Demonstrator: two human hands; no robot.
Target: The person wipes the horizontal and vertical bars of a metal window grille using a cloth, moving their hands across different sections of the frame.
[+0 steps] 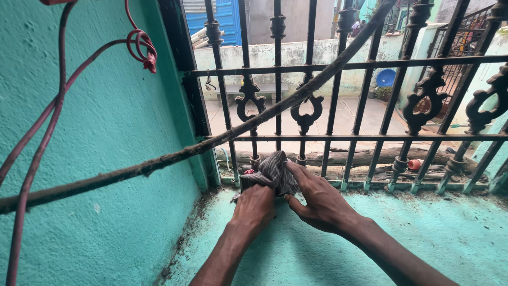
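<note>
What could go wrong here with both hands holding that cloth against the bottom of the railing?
The striped cloth, bunched by the left hand and right hand, could snag on the ornate black railing. The dirty slanted pole overhead might soil or bump the arms. Dirt along the teal ledge could smear further.

Left hand fingertips perhaps under cloth

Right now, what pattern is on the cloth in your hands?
The cloth is striped, grey and dark with pale lines, bunched at the railing's base; head view shows it best.
</note>
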